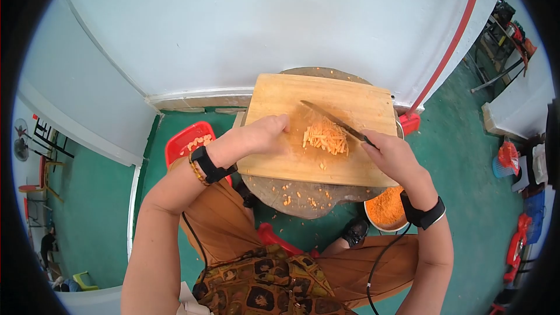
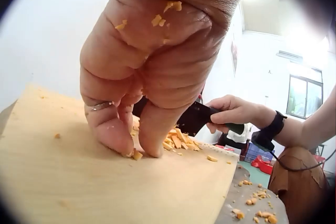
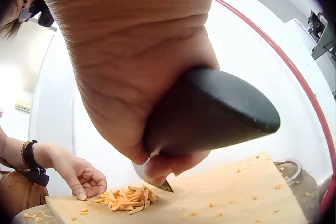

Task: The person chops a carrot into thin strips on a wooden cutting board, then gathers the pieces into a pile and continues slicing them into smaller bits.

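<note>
My right hand (image 1: 392, 154) grips the black handle of a knife (image 1: 329, 114), its blade slanting across the far side of a pile of orange strips (image 1: 325, 137). The dark handle (image 3: 210, 113) fills the middle of the right wrist view. On the wooden board (image 1: 280, 90), left of the pile, is my left hand (image 1: 265, 134), blurred in the head view. Its thumb and a curled finger pinch a small orange piece (image 2: 137, 155) at the board's surface. Orange bits cling to the palm, and one finger wears a ring (image 2: 100, 106).
The board lies on a round stump-like table (image 1: 274, 195) scattered with orange crumbs. A bowl of orange shreds (image 1: 385, 207) stands below right, a red basin (image 1: 188, 140) with pieces at the left. A white wall (image 1: 262, 29) rises behind the board; a shoe (image 1: 355, 231) is near the bowl.
</note>
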A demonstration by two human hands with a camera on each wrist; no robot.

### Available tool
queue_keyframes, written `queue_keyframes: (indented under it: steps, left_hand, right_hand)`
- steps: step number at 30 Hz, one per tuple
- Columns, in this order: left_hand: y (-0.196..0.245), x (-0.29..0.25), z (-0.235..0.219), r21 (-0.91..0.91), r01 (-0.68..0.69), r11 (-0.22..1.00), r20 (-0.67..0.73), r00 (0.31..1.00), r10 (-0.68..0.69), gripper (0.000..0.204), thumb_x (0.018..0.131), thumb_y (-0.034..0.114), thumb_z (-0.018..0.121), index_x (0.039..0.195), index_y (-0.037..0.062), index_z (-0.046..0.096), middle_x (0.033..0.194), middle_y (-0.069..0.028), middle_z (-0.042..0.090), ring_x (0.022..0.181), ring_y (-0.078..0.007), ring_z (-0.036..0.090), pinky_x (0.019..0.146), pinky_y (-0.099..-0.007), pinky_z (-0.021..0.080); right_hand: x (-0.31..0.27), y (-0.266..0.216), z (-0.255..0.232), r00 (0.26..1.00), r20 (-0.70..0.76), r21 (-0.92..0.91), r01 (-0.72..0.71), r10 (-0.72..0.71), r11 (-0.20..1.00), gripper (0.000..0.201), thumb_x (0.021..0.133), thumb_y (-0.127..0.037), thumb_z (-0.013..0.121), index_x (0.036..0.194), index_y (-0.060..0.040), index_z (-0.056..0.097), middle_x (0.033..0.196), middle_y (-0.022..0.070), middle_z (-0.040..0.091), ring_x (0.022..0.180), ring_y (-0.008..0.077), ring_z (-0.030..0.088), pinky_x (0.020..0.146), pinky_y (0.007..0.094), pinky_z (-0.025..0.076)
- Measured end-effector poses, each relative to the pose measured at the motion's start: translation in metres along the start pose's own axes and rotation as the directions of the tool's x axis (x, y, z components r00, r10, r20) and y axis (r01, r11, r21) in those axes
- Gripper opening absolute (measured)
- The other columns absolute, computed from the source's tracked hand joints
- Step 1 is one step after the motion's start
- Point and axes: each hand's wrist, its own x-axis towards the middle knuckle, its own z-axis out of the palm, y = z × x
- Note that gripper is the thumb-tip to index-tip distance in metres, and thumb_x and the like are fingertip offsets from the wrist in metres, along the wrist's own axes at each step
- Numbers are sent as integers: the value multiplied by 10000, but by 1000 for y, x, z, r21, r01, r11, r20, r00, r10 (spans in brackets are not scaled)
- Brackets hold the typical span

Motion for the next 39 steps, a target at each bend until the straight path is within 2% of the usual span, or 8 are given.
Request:
queue_keyframes:
  steps: [6,9,12,18,24,27,34,39]
  left_hand:
    - [7,18,12,-63,-18,998,-87,996,12,335,792,149,739,1037,-8,573,917,-129,644,856,-261,636,732,-363,516]
    - [18,33,21,-249,-150,957,-148,982,116,322,777,134,748,1015,-5,581,902,-111,639,815,-239,629,701,-356,518]
    - [32,28,5,-256,-53,965,-36,998,45,418,738,153,792,1052,6,558,1025,-135,612,923,-246,602,781,-364,507]
    - [24,36,6,14,-224,974,-173,959,223,953,656,300,870,1404,-5,363,1420,-242,362,1336,-369,352,1096,-390,342]
    - [22,47,37,144,-243,959,-240,932,272,1015,656,377,863,1425,-26,338,1417,-256,370,1342,-404,340,1114,-426,323]
    - [18,58,38,-13,-342,940,-244,912,328,982,649,390,867,1390,-29,377,1360,-246,419,1304,-403,363,1090,-443,337]
    - [40,40,28,-65,-191,979,-129,975,182,984,642,416,863,1395,4,381,1343,-241,406,1266,-414,365,1061,-509,332]
    - [52,38,33,-37,-168,985,-206,966,157,1137,617,510,852,1487,47,283,1549,-267,165,1437,-473,130,1109,-639,183]
  right_hand:
    - [-3,3,-5,970,5,-117,-241,243,963,266,924,-203,580,1157,-76,589,894,200,673,818,374,658,691,471,527]
    - [-7,-2,8,992,-6,-85,-129,129,988,261,926,-196,579,1151,-63,588,888,203,676,813,382,659,693,469,529]
    - [-8,-12,4,994,-15,-48,-111,110,993,262,927,-186,580,1150,-48,582,881,220,673,814,397,656,691,477,526]
    - [-16,-20,7,854,46,180,-517,518,837,207,939,-159,556,1075,-4,573,920,285,639,881,443,628,716,492,499]
    - [-9,-46,22,913,25,246,-401,408,882,209,951,-163,541,996,41,555,875,306,618,857,473,603,713,470,483]
    - [-2,-47,23,868,71,410,-474,491,779,256,958,-171,542,1098,41,566,810,232,622,730,375,617,658,416,482]
    - [-14,-63,19,800,30,629,-482,600,610,307,1000,-180,502,1250,-3,517,808,35,574,562,83,559,496,243,455]
    - [-27,-73,30,696,133,631,-609,706,481,352,1022,-176,457,1333,-11,441,858,48,556,499,89,532,425,233,428]
